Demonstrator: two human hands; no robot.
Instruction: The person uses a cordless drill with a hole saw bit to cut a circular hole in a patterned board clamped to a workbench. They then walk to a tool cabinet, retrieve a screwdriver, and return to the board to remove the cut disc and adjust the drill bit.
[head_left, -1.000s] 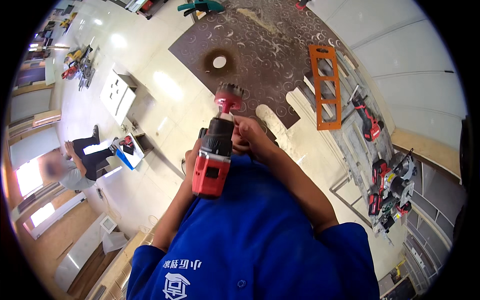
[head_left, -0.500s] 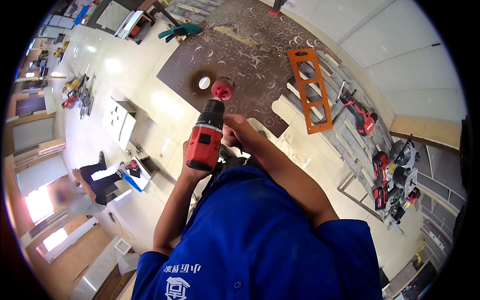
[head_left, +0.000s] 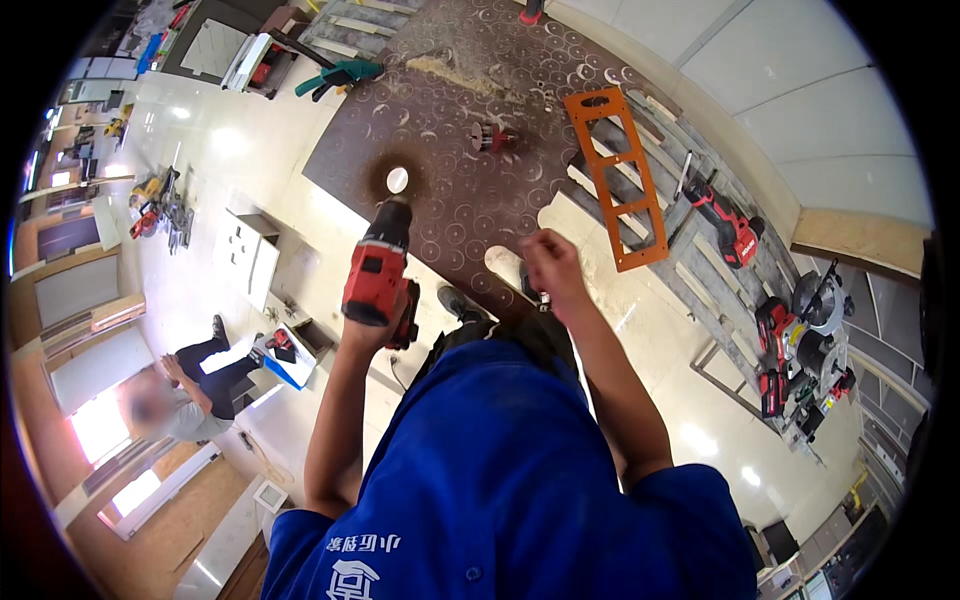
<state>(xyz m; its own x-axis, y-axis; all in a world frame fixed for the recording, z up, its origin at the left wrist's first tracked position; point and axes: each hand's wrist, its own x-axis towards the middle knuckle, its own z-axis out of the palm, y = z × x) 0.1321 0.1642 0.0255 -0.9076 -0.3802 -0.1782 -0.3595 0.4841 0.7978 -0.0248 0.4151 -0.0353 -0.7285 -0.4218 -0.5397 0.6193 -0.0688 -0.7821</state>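
My left hand point(head_left: 370, 335) grips a red and black cordless drill point(head_left: 378, 262). The drill's chuck points away from me, close to the near side of a round hole point(head_left: 397, 180) in the dark brown board point(head_left: 455, 215). A red hole saw point(head_left: 490, 138) lies on the board, apart from the drill. Off to the right, my right hand point(head_left: 553, 268) hangs over the board's near edge with its fingers curled. A small shiny bit shows below that hand. What the fingers hold, if anything, I cannot make out.
An orange slotted template point(head_left: 617, 180) and a red and black power tool point(head_left: 728, 228) lie on grey slats at right. More power tools point(head_left: 795, 345) stand beyond. A green-handled clamp point(head_left: 340, 76) grips the board's far left corner. Another person point(head_left: 190, 390) sits at left.
The hole saw, earlier at the drill's tip, now lies farther off on the board. My hands have parted; the right one moved rightward and the drill moved slightly left.
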